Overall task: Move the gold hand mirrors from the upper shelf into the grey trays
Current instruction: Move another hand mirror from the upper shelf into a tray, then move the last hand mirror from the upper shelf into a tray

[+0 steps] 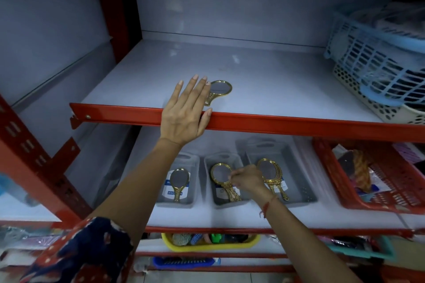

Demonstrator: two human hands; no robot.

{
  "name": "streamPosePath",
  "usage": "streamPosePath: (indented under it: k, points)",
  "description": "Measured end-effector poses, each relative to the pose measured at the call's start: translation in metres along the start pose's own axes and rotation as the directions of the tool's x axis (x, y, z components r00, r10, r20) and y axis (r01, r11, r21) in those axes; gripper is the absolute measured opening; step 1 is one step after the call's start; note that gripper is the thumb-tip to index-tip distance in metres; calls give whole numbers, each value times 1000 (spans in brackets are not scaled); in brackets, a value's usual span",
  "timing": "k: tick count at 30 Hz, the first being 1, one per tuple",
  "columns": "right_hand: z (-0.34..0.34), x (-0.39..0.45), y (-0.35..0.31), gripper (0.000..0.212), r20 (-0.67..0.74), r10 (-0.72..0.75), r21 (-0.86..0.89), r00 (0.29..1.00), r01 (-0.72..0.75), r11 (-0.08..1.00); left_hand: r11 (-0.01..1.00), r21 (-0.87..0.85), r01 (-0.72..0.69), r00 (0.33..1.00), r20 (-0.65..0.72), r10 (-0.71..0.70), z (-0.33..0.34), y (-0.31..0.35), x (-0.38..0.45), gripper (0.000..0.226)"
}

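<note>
On the upper shelf (264, 80), one last mirror (220, 89) lies flat near the red front lip (276, 123), handle toward the edge. The left hand (184, 115) lies flat just left of it, fingers straight and close together, the forefinger's tip touching the frame, the thumb on the lip; nothing is gripped yet. A careless sweep from this flat hand could push the mirror over the lip, or drive it farther back.

Below, three grey trays sit side by side. The left tray (195, 163) holds one mirror, the right tray (299, 181) what looks like two stacked. In the middle tray (208, 167) the right hand (249, 179) pinches the rim of a mirror (222, 179) between thumb and fingertips. Let go tilted, it could clatter against the tray wall. With eyes split between two shelves, either hand may fumble.
</note>
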State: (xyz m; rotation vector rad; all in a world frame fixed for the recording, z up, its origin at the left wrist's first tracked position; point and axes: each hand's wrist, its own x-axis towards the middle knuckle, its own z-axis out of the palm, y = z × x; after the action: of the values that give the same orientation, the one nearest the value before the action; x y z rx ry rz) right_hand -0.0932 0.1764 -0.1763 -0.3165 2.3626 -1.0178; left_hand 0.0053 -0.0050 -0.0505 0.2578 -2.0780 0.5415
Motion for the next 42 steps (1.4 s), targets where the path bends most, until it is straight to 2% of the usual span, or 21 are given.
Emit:
streamPosePath:
  k: [5,8,11,14,16,19,27,30,32,35,37,42]
  points:
    - [-47,-61,-41,9,39,-168,123,985,162,979,998,-48,41,993,114,-36,-10,2,1,54]
    - [-72,-97,-81,8,37,-265,241,964,248,938,996,-61,61,973,225,-46,-17,1,2,61]
    - [-89,-113,-122,12,-103,-379,235,920,393,889,996,-53,72,954,295,-54,-26,-1,7,68]
    - [-92,-101,-161,14,-243,-447,115,861,483,868,990,-18,137,935,332,-124,-32,-11,6,70]
    - [-87,-81,-185,13,-292,-458,-55,839,464,884,983,-3,182,916,365,-168,-33,-22,2,72]
    - [-73,-62,-214,20,-281,-437,-266,854,369,891,986,-2,167,898,413,-151,-33,-29,-2,74]
    - [-49,-27,-232,44,-125,-379,-509,917,268,818,980,-41,192,892,423,-158,-31,-29,-3,73]
    - [-67,-28,-231,41,-131,-358,-579,924,222,785,980,-54,192,900,408,-154,-30,-29,-3,71]
    - [-81,-29,-229,38,-116,-295,-619,949,163,768,980,-58,190,900,408,-150,-30,-29,-3,70]
    - [-98,-27,-226,36,1,-115,-602,993,92,793,981,-50,189,898,412,-152,-30,-29,-4,71]
    - [-105,-27,-224,32,74,-18,-545,997,56,837,980,-48,191,897,415,-154,-30,-29,-3,71]
    - [-114,-33,-214,27,158,58,-320,986,-5,947,981,-54,189,892,427,-148,-34,-29,-4,72]
